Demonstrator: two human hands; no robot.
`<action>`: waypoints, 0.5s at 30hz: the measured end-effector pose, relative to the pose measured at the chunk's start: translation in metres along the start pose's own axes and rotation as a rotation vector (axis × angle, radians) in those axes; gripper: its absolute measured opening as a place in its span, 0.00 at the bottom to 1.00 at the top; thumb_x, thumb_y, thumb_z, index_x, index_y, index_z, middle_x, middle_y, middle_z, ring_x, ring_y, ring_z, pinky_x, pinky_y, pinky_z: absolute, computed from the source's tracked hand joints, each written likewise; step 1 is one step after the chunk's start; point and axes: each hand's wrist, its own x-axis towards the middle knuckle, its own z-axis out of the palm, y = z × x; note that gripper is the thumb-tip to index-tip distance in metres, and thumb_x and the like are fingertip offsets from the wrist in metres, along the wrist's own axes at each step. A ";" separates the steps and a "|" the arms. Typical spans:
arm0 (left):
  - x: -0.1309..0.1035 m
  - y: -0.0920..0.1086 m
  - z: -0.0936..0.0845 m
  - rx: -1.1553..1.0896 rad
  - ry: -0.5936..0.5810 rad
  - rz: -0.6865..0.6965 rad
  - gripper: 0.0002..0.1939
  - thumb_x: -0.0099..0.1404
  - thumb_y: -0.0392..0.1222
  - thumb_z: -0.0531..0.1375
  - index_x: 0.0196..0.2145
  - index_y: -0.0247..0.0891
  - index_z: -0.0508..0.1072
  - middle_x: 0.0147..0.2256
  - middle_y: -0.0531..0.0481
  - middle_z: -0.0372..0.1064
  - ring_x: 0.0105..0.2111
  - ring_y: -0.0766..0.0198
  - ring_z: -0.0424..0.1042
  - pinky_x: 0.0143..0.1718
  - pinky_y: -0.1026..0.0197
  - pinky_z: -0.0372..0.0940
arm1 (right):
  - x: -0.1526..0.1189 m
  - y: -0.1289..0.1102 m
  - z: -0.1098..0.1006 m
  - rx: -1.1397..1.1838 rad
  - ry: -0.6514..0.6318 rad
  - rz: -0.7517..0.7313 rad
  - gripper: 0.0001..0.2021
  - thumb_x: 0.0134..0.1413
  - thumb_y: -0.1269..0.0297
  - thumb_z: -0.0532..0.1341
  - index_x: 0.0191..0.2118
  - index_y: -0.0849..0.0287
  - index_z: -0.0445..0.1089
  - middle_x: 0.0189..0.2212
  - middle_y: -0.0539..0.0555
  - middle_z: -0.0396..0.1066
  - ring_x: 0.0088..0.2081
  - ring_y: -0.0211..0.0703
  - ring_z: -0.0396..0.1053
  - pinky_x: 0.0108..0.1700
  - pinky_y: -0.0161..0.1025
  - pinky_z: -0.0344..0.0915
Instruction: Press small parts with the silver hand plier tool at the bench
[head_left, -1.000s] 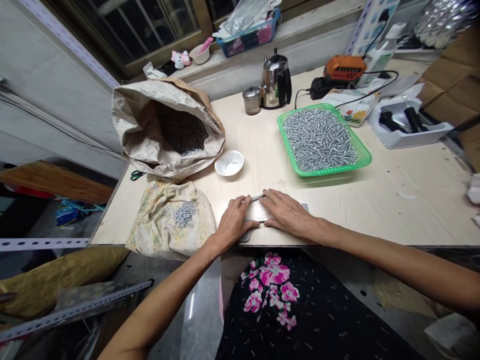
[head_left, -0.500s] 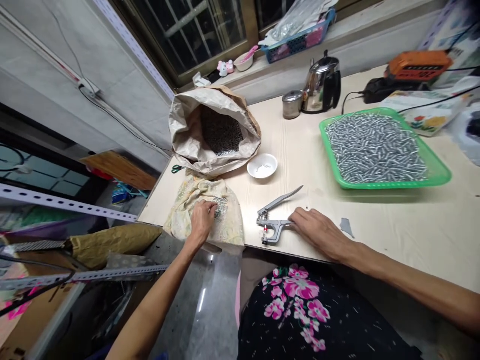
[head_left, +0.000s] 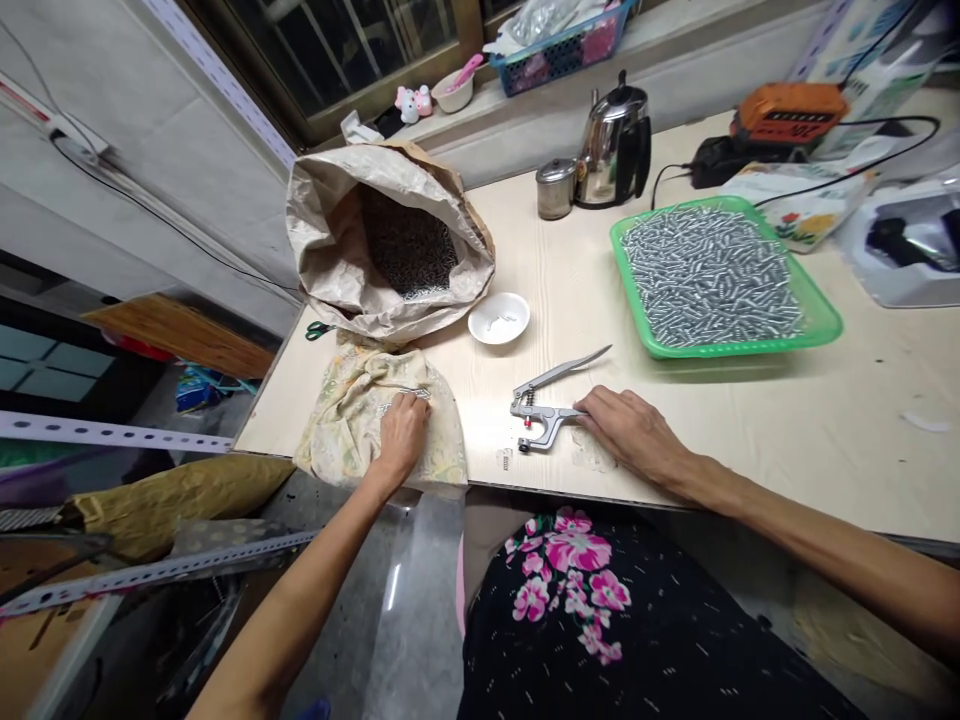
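Observation:
My left hand [head_left: 403,435] rests on a patterned yellowish cloth [head_left: 337,420], its fingers curled together at a small heap of thin metal pieces [head_left: 412,393]. What those fingertips hold, if anything, is hidden. My right hand [head_left: 634,430] is closed round the lower handle of grey snap pliers [head_left: 546,418], which lie near the table's front edge. The pliers' upper handle is raised and their jaws are apart. Beyond them stands a white bowl [head_left: 499,335] with a few small pale pieces inside.
A large paper sack [head_left: 315,250] of small metal parts stands open behind the cloth. On the right is a green tray [head_left: 821,318] heaped with metal pins. A steel kettle [head_left: 611,150], a lidded canister [head_left: 556,190] and green-handled scissors [head_left: 319,330] are also on the table.
The camera view has shifted, moving the scene leftward and up. My left hand has moved to the right on the cloth, over the metal pieces. My right hand keeps its hold on the pliers.

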 end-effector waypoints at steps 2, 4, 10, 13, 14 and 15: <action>0.001 -0.002 0.001 0.009 -0.006 0.012 0.13 0.69 0.37 0.51 0.38 0.36 0.75 0.40 0.40 0.71 0.45 0.51 0.66 0.44 0.55 0.62 | 0.001 0.004 0.003 -0.024 -0.007 -0.008 0.11 0.69 0.65 0.48 0.39 0.59 0.65 0.35 0.55 0.68 0.36 0.45 0.63 0.38 0.41 0.54; 0.003 -0.003 0.000 0.007 -0.019 0.013 0.12 0.69 0.38 0.51 0.39 0.35 0.75 0.40 0.40 0.71 0.45 0.50 0.66 0.44 0.55 0.63 | 0.003 0.007 0.005 -0.068 -0.015 -0.021 0.10 0.68 0.66 0.49 0.38 0.59 0.66 0.34 0.56 0.67 0.37 0.47 0.62 0.39 0.42 0.52; 0.006 0.005 -0.009 -0.126 0.050 0.002 0.10 0.66 0.36 0.53 0.36 0.35 0.75 0.40 0.39 0.73 0.46 0.49 0.68 0.46 0.53 0.64 | 0.007 0.008 0.000 -0.095 -0.041 -0.003 0.09 0.67 0.65 0.51 0.39 0.59 0.67 0.36 0.57 0.67 0.38 0.47 0.59 0.38 0.42 0.50; 0.001 0.029 -0.019 -0.430 0.074 -0.017 0.10 0.64 0.36 0.55 0.39 0.35 0.76 0.38 0.42 0.75 0.41 0.54 0.71 0.45 0.54 0.65 | 0.011 0.008 0.000 -0.070 -0.050 0.006 0.07 0.66 0.65 0.53 0.43 0.58 0.68 0.38 0.56 0.67 0.39 0.47 0.59 0.39 0.41 0.49; -0.001 0.040 -0.022 -0.557 0.056 -0.030 0.11 0.64 0.37 0.56 0.40 0.35 0.77 0.38 0.44 0.75 0.39 0.56 0.73 0.44 0.56 0.66 | 0.012 0.008 0.001 -0.074 -0.050 -0.003 0.07 0.66 0.66 0.53 0.42 0.59 0.68 0.37 0.56 0.67 0.39 0.47 0.59 0.39 0.41 0.49; -0.004 0.052 -0.025 -0.686 0.028 -0.047 0.11 0.63 0.38 0.57 0.41 0.35 0.77 0.38 0.45 0.76 0.37 0.58 0.73 0.43 0.57 0.66 | 0.012 0.008 0.002 -0.086 -0.047 -0.020 0.07 0.66 0.67 0.53 0.40 0.59 0.68 0.36 0.55 0.67 0.38 0.46 0.59 0.38 0.41 0.48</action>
